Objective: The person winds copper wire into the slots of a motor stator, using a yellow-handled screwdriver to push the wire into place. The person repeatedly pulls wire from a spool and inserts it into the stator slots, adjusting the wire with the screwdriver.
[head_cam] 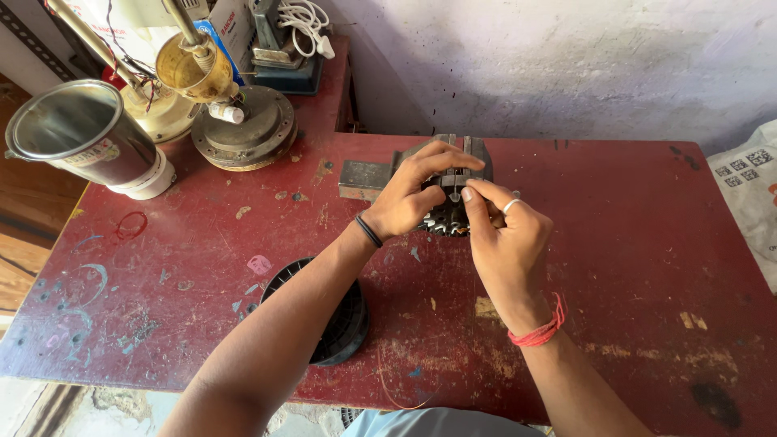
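My left hand (409, 198) curls around the toothed metal core (450, 217), which sits near the middle of the back edge of the red table (631, 243), and my right hand (506, 235) pinches a small pale slip (455, 195) narrowly at its top. A black ribbed disc (340, 324) lies by the front edge under my left forearm. A steel cup (81, 137) stands at the back left corner.

Soft, even daylight, faint shadows, sharp focus centrally, slight wide-angle stretch toward the edges.
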